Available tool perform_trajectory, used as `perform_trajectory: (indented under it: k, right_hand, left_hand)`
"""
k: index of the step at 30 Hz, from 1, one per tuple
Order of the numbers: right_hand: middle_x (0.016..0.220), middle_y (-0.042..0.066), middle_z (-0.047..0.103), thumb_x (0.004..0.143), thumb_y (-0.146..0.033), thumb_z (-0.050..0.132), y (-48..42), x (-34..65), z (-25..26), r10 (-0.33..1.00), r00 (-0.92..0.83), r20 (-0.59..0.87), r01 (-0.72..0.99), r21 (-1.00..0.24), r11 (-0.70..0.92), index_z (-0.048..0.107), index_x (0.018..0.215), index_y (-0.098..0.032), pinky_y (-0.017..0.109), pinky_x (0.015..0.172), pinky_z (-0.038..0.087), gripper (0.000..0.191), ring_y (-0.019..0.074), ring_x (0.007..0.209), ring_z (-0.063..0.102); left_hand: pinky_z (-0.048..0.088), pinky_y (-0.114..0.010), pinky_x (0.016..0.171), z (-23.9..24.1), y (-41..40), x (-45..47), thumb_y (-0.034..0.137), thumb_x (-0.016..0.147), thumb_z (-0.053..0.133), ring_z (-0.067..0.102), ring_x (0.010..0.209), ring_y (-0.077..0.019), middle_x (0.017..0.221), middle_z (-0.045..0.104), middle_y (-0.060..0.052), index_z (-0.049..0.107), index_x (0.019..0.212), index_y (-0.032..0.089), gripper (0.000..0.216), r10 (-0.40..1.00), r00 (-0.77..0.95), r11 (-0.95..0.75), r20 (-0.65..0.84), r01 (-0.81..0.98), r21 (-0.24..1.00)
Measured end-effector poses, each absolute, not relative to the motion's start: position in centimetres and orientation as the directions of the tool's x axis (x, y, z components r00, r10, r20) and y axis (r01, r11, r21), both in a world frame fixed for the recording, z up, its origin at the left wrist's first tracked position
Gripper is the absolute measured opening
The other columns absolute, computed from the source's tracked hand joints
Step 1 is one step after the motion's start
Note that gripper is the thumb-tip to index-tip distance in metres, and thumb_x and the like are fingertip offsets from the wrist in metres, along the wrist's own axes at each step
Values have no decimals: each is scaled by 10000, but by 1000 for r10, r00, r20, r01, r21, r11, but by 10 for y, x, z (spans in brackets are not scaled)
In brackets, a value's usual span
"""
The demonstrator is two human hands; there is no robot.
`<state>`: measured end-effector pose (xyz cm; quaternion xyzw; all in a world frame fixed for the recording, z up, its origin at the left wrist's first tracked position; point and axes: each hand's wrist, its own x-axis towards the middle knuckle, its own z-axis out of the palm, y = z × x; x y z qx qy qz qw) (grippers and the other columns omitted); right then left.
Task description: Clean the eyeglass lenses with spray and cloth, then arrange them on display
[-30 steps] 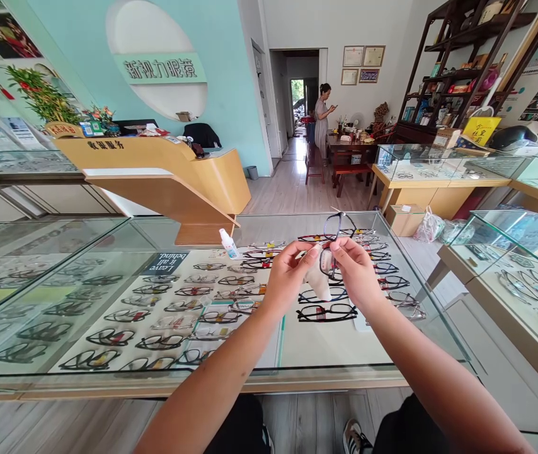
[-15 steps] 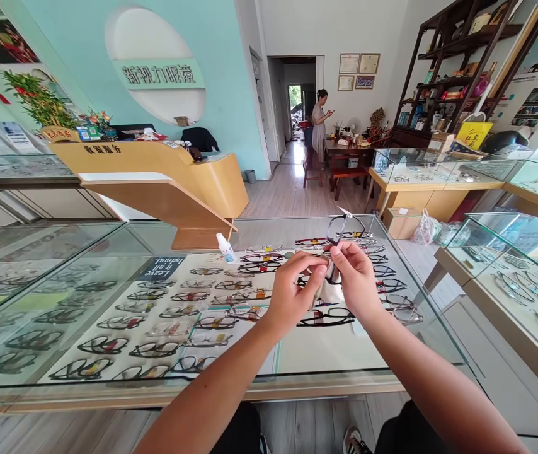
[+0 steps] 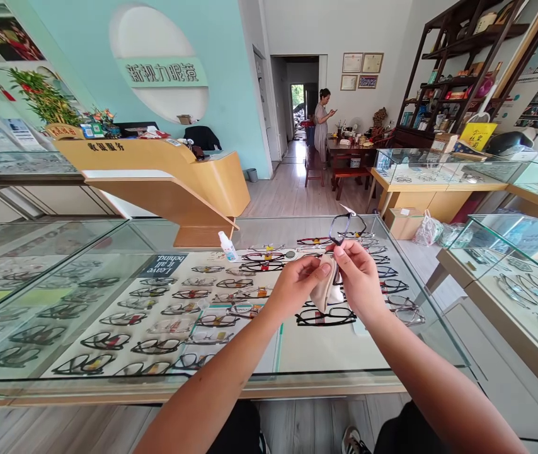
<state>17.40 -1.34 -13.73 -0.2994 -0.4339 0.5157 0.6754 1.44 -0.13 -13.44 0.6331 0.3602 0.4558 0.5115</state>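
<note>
My right hand (image 3: 360, 277) is closed on a dark-framed pair of glasses (image 3: 343, 228), held upright above the glass display case (image 3: 108, 252). My left hand (image 3: 297, 284) pinches a pale cleaning cloth (image 3: 326, 291) against the lower lens. The upper lens and a temple stick up above my fingers. Both hands meet over the right half of the case, above rows of displayed frames (image 3: 155, 315).
A small white spray bottle (image 3: 228, 246) stands on the case top. A yellow reception counter (image 3: 165, 176) lies beyond, more glass cases (image 3: 509, 252) to the right, dark shelving (image 3: 458, 75) behind them. A person (image 3: 322, 123) stands far off near a wooden table.
My left hand has shifted the cloth along the lens, and the glasses have tilted slightly; the hands stay at the same spot above the case.
</note>
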Motion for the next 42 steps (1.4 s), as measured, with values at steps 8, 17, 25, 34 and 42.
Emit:
perform_trajectory:
  k: [8, 17, 25, 34, 42]
  right_hand:
    - [899, -1, 692, 847, -590, 903, -15, 172, -132, 965, -4, 262, -459, -858, 231, 635, 875, -286, 318, 728, 500, 406, 177, 778, 590]
    - [913, 1, 692, 845, -565, 913, -16, 170, -130, 968, -62, 243, -513, -840, 178, 656, 900, -290, 333, 758, 544, 381, 182, 790, 626]
    - [977, 15, 737, 837, -579, 909, -15, 168, -131, 962, 10, 275, -497, -833, 243, 651, 890, -291, 333, 785, 540, 391, 192, 840, 637]
    - [1024, 20, 786, 857, -519, 910, -19, 169, -127, 964, -80, 252, -567, -807, 164, 678, 879, -275, 322, 811, 580, 337, 191, 893, 697]
    - [976, 15, 803, 823, -495, 943, -14, 169, -130, 978, -124, 168, -650, -758, 48, 693, 891, -272, 296, 662, 568, 342, 170, 747, 672]
  left_hand:
    - [456, -277, 778, -135, 3, 10, 536, 748, 992, 582, 786, -156, 830, 674, -19, 776, 844, 180, 427, 892, 445, 59, 75, -281, 958]
    - [476, -292, 735, -133, 3, 11, 360, 648, 1069, 613, 750, -145, 835, 701, -19, 824, 929, 195, 407, 873, 487, 271, -19, -452, 850]
    - [511, -291, 793, -140, -6, 27, 506, 691, 1036, 644, 855, -173, 924, 736, -47, 822, 962, 214, 453, 885, 465, 220, 22, -459, 861]
    - [376, -231, 603, -138, -5, 13, 615, 884, 868, 484, 666, -102, 769, 568, 20, 740, 1025, 164, 490, 868, 479, -31, 132, -212, 977]
    - [528, -275, 834, -140, -4, 19, 526, 808, 953, 663, 932, -180, 1095, 742, -54, 692, 1376, 207, 703, 870, 452, -84, 198, -260, 962]
